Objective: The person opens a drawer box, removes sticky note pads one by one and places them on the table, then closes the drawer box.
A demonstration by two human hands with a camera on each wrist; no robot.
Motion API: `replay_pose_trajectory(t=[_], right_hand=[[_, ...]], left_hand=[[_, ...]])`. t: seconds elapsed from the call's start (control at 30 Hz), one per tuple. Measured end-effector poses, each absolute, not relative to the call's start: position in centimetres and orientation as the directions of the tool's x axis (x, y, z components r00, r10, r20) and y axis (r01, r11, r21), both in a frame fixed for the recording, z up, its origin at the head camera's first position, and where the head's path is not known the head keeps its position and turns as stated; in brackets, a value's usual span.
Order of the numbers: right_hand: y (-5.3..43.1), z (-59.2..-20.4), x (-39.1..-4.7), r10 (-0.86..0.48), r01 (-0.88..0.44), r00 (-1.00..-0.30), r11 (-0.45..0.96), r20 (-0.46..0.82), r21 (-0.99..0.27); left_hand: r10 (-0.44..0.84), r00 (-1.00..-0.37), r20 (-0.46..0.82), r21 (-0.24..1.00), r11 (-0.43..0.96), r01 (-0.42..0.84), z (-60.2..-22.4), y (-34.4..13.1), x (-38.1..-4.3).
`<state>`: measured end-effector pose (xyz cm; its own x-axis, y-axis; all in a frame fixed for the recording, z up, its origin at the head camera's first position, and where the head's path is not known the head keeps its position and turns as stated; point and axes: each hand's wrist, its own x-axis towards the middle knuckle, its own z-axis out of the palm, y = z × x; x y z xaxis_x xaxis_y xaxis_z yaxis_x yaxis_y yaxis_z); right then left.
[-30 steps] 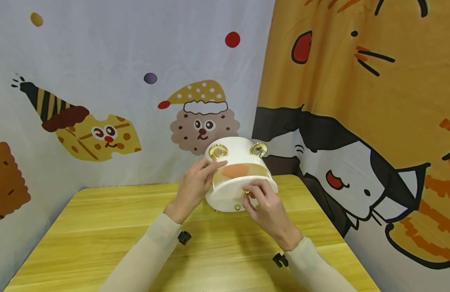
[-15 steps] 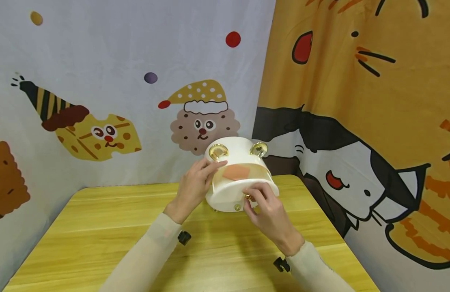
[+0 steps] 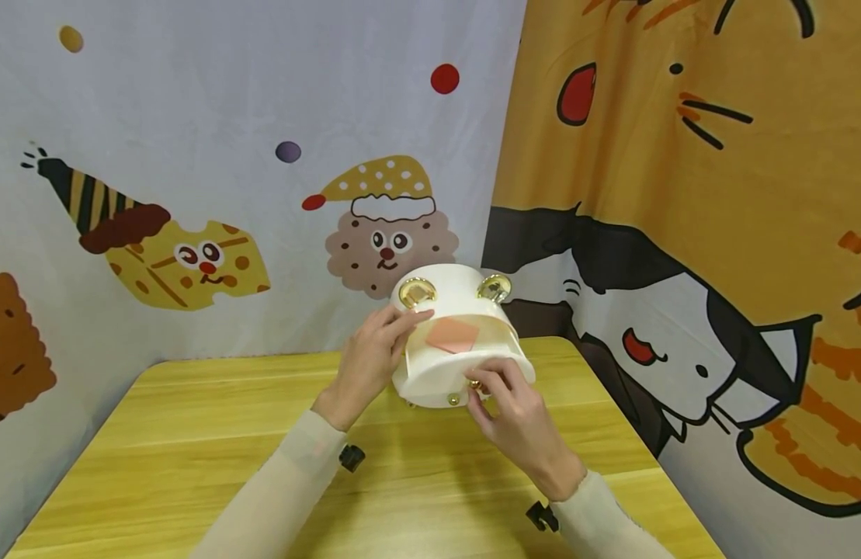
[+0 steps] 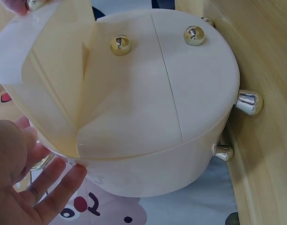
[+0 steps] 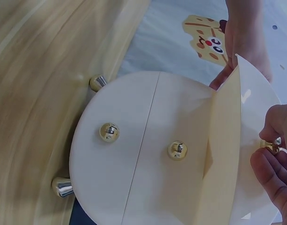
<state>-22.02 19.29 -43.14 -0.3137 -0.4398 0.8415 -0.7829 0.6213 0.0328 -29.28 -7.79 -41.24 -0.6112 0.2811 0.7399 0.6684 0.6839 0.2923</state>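
Note:
A white round-fronted drawer box (image 3: 447,289) with gold ear-shaped rings (image 3: 418,292) and gold feet (image 4: 249,102) stands on the table. Its top drawer (image 5: 255,103) is pulled partly out. Inside it lies a flat orange-pink piece (image 3: 453,335). My right hand (image 3: 517,419) pinches the top drawer's gold knob (image 5: 270,144) between thumb and fingers. My left hand (image 3: 367,357) rests on the box's left side, fingers extended, their tips against the shell near the drawer opening. Lower down, two more gold knobs (image 4: 194,35) sit on closed drawer fronts.
The wooden table (image 3: 213,450) reaches toward me and out to both sides of the box. Right behind the box hangs a printed cloth (image 3: 388,256), and another printed cloth (image 3: 682,334) runs along the right edge. Small black mounts (image 3: 352,457) are on my wrists.
The top drawer has slid a little farther toward me, with my right hand moving down on its knob. More of the orange-pink piece shows. My left hand stays in place.

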Motion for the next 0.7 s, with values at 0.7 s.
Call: replay_pose_trajectory(t=[0.7], right_hand=[[19.6,-43.4,-20.9,-0.435,-0.809,-0.247,0.585,0.866,0.063]], left_hand=[[0.274,-0.610,0.743,0.293,0.687,0.665,-41.3,-7.8,-29.1]])
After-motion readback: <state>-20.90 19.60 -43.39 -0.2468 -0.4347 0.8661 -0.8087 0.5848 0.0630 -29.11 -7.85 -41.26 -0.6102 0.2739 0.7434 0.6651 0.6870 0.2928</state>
